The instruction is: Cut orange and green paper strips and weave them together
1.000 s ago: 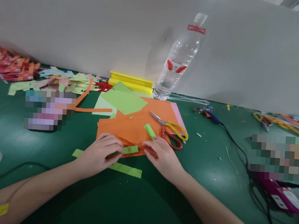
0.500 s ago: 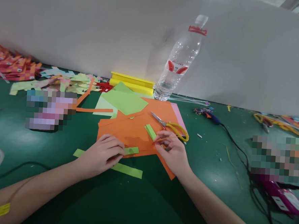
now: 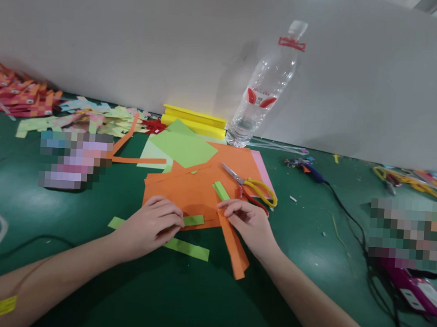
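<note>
- The left hand (image 3: 151, 226), fingers curled, covers part of a green strip (image 3: 194, 220); whether it grips this, I cannot tell.
- The right hand (image 3: 250, 223) pinches an orange strip (image 3: 234, 253) slanting nearward past the orange sheets (image 3: 183, 191); its far end is under the fingers.
- The scissors' (image 3: 259, 188) red handle is partly hidden.
- Half a second earlier, one orange strip showed below the right hand; now two overlap.

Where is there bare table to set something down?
Widest patch: the green table between left forearm and right forearm, nearer you than the lower green strip and orange strip. Another, with tiny scraps, lies between the right hand and black cord. It's crowded around the orange paper and scissors, and far left along the wall.
</note>
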### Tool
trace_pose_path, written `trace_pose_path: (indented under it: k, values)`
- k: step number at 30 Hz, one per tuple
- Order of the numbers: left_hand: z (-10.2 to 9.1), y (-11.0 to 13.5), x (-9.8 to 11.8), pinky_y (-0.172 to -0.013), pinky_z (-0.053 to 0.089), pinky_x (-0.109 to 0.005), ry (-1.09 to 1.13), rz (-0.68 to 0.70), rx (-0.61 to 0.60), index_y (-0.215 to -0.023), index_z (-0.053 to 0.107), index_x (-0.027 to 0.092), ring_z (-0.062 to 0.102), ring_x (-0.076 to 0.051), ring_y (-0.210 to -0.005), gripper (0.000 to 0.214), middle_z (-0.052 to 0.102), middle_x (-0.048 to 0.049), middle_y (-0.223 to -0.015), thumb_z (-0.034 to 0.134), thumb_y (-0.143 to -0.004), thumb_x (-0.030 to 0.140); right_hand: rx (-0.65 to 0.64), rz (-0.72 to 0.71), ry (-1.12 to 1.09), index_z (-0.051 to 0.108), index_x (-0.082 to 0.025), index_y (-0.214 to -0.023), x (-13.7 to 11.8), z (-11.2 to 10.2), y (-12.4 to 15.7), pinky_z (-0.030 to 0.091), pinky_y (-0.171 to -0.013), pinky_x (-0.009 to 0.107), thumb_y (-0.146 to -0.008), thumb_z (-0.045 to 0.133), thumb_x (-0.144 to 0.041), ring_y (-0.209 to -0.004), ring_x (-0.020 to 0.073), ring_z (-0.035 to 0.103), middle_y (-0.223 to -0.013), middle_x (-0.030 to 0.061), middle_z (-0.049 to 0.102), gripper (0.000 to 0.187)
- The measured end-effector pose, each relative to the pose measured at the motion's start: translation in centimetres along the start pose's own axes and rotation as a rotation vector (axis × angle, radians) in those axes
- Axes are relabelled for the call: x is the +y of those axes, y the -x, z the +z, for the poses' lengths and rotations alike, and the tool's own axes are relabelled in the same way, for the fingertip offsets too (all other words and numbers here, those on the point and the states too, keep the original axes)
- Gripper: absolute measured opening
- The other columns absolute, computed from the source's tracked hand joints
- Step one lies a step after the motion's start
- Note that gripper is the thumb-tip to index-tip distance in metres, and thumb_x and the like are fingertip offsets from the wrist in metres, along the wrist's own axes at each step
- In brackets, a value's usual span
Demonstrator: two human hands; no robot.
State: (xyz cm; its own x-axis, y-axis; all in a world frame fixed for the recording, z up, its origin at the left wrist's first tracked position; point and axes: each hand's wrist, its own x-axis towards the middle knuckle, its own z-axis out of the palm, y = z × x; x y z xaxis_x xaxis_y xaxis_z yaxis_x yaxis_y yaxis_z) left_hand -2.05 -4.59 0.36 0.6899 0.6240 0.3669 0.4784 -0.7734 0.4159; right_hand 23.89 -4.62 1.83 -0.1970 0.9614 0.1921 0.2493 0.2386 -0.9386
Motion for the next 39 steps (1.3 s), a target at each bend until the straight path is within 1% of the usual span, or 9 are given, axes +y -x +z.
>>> trace_pose_path:
  k: [2,4,7,10,13,18,22,28,39]
  values:
    - [-0.1,0.1,0.1,-0.088,0.037,-0.035,-0.003,-0.007,-0.012,-0.103,0.058,0.021,0.057,-0.017,-0.094,0.017,0.064,-0.004,-0.1,0.044,-0.093,0.016,-0.041,-0.015,0.011,0.063,-0.021,-0.069,-0.7,0.2,0.4,0.056,-0.074,0.033,-0.078,0.055,-0.011,-0.086,0.0174,0.068,-0.087,0.0043,0.072,0.015]
    - [-0.3,0.1,0.4,-0.094,0.037,-0.038,-0.005,0.017,-0.052,-0.12,0.05,0.022,0.052,-0.02,-0.107,0.028,0.061,-0.0067,-0.112,0.046,-0.092,0.017,-0.09,-0.076,0.059,0.065,-0.022,-0.071,-1.3,0.4,0.8,0.057,-0.075,0.032,-0.077,0.055,-0.01,-0.086,0.0169,0.069,-0.087,0.0038,0.073,0.017]
    - [-0.6,0.2,0.9,-0.107,0.027,-0.045,-0.027,0.139,-0.134,-0.134,0.04,0.026,0.042,-0.023,-0.122,0.048,0.052,-0.0074,-0.129,0.05,-0.088,0.016,-0.178,-0.194,0.118,0.067,-0.022,-0.073,-1.9,0.8,1.3,0.057,-0.076,0.032,-0.079,0.055,-0.01,-0.082,0.0159,0.07,-0.087,0.003,0.074,0.018]
    - [-0.7,0.2,1.4,-0.111,0.022,-0.047,-0.058,0.238,-0.165,-0.133,0.043,0.03,0.041,-0.023,-0.125,0.051,0.053,-0.0056,-0.13,0.051,-0.086,0.012,-0.26,-0.267,0.125,0.068,-0.022,-0.076,-2.1,1.1,1.5,0.057,-0.077,0.03,-0.081,0.055,-0.01,-0.082,0.0151,0.07,-0.086,0.0033,0.074,0.019]
    - [-0.7,0.0,1.6,-0.113,0.021,-0.045,-0.048,0.284,-0.193,-0.132,0.045,0.031,0.04,-0.022,-0.127,0.052,0.057,-0.004,-0.125,0.049,-0.085,0.009,-0.323,-0.311,0.123,0.069,-0.023,-0.081,-2.1,1.3,1.6,0.057,-0.078,0.029,-0.083,0.053,-0.01,-0.084,0.0137,0.07,-0.089,0.0023,0.074,0.021]
    - [-0.8,-0.1,1.8,-0.114,0.018,-0.044,0.022,0.286,-0.272,-0.135,0.043,0.027,0.038,-0.022,-0.129,0.052,0.059,-0.0025,-0.125,0.047,-0.086,0.009,-0.317,-0.335,0.141,0.07,-0.023,-0.087,-2.2,1.2,1.6,0.056,-0.079,0.027,-0.083,0.052,-0.008,-0.085,0.0129,0.069,-0.091,0.0023,0.073,0.024]
    - [-0.8,0.0,1.8,-0.113,0.022,-0.044,0.081,0.271,-0.303,-0.138,0.039,0.025,0.04,-0.023,-0.127,0.053,0.056,-0.0031,-0.13,0.048,-0.087,0.012,-0.323,-0.327,0.128,0.07,-0.023,-0.09,-2.1,1.2,1.7,0.056,-0.081,0.028,-0.083,0.054,-0.01,-0.088,0.0135,0.068,-0.094,0.0033,0.073,0.022]
    - [-0.8,0.2,1.9,-0.11,0.03,-0.04,0.15,0.257,-0.283,-0.139,0.035,0.023,0.041,-0.023,-0.125,0.057,0.056,-0.0038,-0.131,0.051,-0.086,0.014,-0.327,-0.34,0.084,0.069,-0.023,-0.097,-1.8,1.3,1.8,0.055,-0.082,0.027,-0.083,0.058,-0.011,-0.09,0.0132,0.068,-0.098,0.0039,0.071,0.021]
    - [-0.9,-0.1,2.0,-0.106,0.037,-0.038,0.283,0.216,-0.238,-0.132,0.042,0.024,0.049,-0.021,-0.12,0.049,0.059,-0.0058,-0.126,0.05,-0.085,0.012,-0.288,-0.373,0.047,0.07,-0.019,-0.091,-1.8,1.4,1.8,0.056,-0.078,0.025,-0.08,0.064,-0.01,-0.085,0.0132,0.068,-0.092,0.0063,0.072,0.016]
